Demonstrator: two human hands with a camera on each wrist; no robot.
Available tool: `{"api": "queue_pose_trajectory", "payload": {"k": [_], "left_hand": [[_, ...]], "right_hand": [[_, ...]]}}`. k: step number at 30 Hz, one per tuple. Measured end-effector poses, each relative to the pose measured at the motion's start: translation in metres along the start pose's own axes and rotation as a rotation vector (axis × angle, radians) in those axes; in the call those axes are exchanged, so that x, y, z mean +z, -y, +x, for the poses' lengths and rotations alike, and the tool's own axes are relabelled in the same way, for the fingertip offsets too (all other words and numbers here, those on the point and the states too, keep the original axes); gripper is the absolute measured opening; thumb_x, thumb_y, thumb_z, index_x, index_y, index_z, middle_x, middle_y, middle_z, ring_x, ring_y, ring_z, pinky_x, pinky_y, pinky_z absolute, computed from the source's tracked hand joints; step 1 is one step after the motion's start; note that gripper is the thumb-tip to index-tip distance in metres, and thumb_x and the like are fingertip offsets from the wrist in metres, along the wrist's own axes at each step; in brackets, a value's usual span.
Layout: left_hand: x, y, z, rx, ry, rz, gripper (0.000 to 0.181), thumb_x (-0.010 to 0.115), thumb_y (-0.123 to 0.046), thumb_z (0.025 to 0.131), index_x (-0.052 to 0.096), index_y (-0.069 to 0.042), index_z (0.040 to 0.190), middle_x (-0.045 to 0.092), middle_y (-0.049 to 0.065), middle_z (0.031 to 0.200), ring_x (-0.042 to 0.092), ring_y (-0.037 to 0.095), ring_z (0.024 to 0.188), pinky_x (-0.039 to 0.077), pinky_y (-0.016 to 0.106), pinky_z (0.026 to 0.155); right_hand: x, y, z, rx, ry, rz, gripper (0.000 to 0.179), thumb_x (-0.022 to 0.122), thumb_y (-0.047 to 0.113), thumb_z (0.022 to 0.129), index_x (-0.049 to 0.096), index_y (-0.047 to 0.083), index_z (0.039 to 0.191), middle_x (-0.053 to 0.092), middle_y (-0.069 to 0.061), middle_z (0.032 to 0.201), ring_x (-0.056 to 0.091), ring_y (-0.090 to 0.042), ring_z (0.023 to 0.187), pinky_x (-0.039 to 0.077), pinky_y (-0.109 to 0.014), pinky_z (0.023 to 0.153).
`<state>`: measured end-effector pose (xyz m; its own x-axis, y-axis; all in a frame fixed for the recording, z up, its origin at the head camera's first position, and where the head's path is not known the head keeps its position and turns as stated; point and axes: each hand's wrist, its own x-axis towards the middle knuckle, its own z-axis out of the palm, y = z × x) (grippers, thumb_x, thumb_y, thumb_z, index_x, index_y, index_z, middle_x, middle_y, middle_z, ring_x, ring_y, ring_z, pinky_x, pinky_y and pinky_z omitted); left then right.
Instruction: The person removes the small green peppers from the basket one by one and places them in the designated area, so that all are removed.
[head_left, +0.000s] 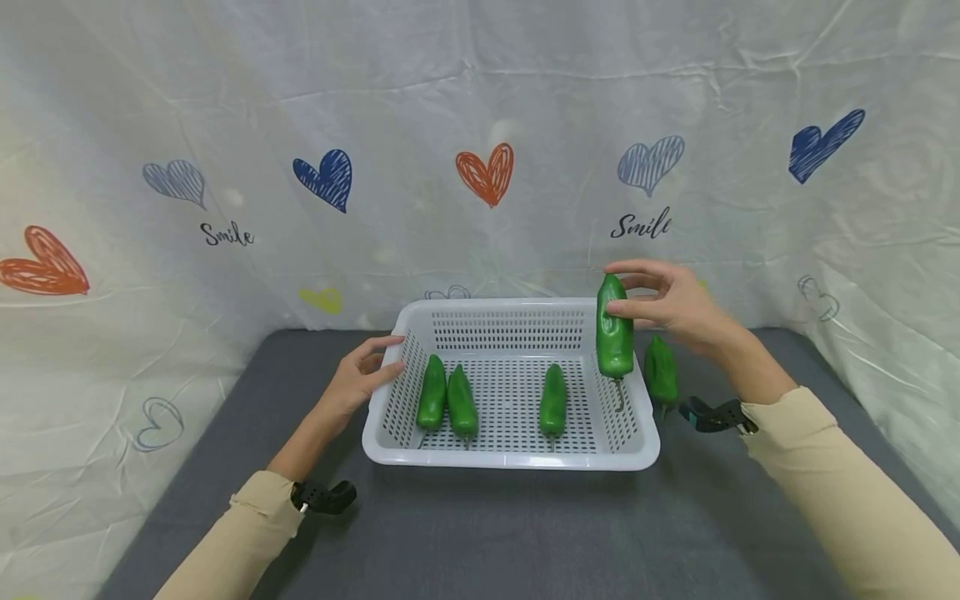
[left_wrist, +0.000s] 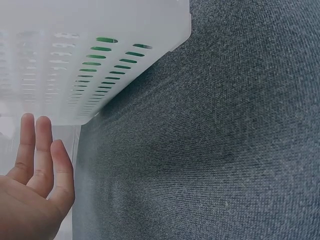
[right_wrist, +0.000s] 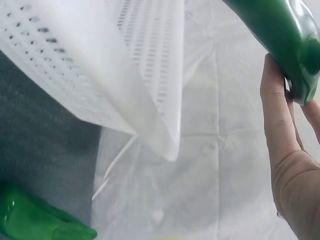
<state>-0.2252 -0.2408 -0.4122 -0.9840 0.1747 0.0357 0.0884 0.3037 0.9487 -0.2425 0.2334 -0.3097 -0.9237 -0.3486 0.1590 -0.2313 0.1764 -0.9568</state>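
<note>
A white perforated plastic basket point(head_left: 517, 459) stands on the dark table. Three green peppers lie inside: two side by side at the left, a pepper point(head_left: 432, 393) and another pepper point(head_left: 462, 402), and a third pepper point(head_left: 553, 402) right of centre. My right hand point(head_left: 675, 308) pinches a green pepper point(head_left: 614, 333) between thumb and fingers, stem down, over the basket's right side. At the left rim, my left hand point(head_left: 358, 375) rests with thumb and index fingertips on the edge. In the left wrist view its other fingers point(left_wrist: 44, 155) extend nearly straight by the outer wall.
One more green pepper point(head_left: 661, 371) lies on the dark cloth-covered table point(head_left: 510, 533), just outside the basket's right wall. A pale curtain point(head_left: 405, 108) printed with hearts hangs behind the table. Each wrist wears a black strap.
</note>
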Motion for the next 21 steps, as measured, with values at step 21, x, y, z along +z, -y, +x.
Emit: {"api": "queue_pose_trajectory", "payload": {"k": [21], "left_hand": [[0.0,-0.001,0.0,0.011,0.004,-0.011,0.053,0.07,-0.023,0.099,0.051,-0.014,0.148,0.055,0.024,0.135,0.064,0.036,0.107,0.058,0.042,0.076]], "right_hand": [[-0.05,-0.016,-0.039,0.026,-0.132,-0.111,0.05,0.072,0.002,0.095,0.058,0.008,0.142,0.053,-0.009,0.132,0.059,-0.021,0.111,0.058,-0.036,0.077]]}}
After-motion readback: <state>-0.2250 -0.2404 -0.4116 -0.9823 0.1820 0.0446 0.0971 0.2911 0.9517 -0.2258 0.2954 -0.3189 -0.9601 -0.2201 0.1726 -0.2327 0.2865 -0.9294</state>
